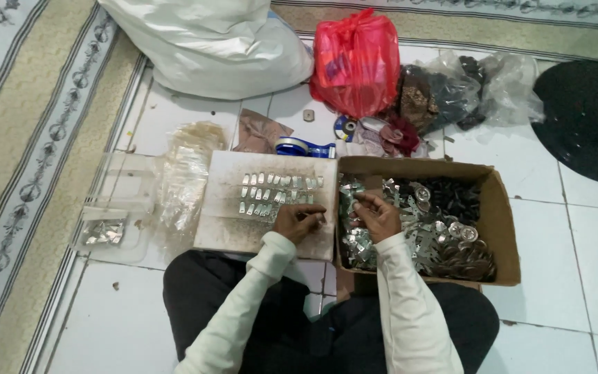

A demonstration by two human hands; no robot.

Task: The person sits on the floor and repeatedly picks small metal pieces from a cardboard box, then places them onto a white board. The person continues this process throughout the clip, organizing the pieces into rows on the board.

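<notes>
Across the upper frame lie a big white sack (216, 41) and a red plastic bag (356, 62) on the tiled floor (576, 235). Right of centre sits a cardboard box (503, 221) heaped with small silvery metal pieces (427, 232). Left of it, a pale board (233, 225) carries rows of the same pieces. At centre, the left hand (297, 221) curls loosely at the board's right edge, perhaps pinching one piece; the right hand (377, 216), fingers bent, rests among the box's pieces, its grip unclear.
</notes>
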